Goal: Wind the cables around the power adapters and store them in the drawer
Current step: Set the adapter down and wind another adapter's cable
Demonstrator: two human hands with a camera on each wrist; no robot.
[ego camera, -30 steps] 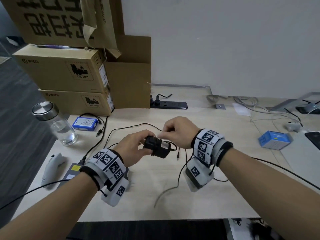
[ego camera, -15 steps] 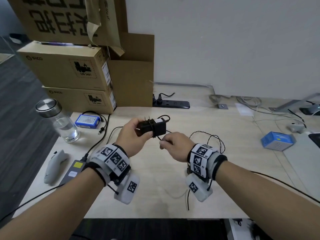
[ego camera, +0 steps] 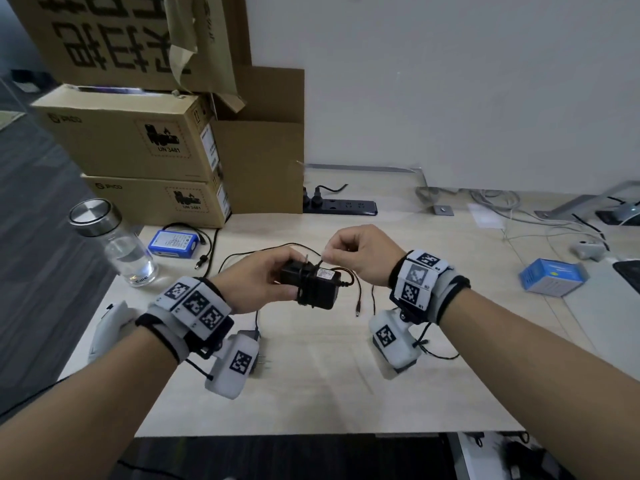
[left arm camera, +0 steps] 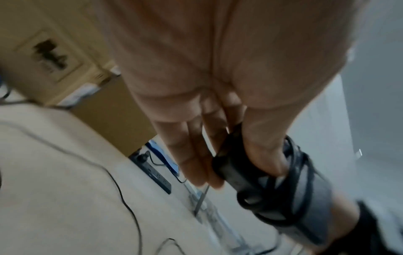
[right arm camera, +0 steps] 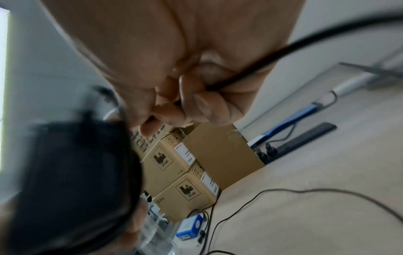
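Observation:
A black power adapter [ego camera: 317, 287] hangs above the desk, and my left hand [ego camera: 258, 282] grips its left end. Its thin black cable [ego camera: 306, 271] is wrapped round the body in several turns, also plain in the left wrist view on the adapter [left arm camera: 290, 189]. My right hand [ego camera: 360, 252] is just above and right of the adapter and pinches the cable [right arm camera: 261, 57] between thumb and fingers. The loose end with its barrel plug [ego camera: 356, 311] dangles to the right. A second adapter [ego camera: 258, 355] lies on the desk under my left wrist, mostly hidden. No drawer is in view.
Stacked cardboard boxes [ego camera: 138, 147] stand at the back left, a power strip [ego camera: 341, 206] beside them. A glass bottle [ego camera: 114, 244], a blue battery pack [ego camera: 173, 242] and another black cable [ego camera: 211, 251] lie to the left. A small blue box [ego camera: 550, 278] sits right.
My right hand rose from below the adapter to above it, carrying the cable over for another turn. The adapter dropped a little lower and the loose cable is shorter.

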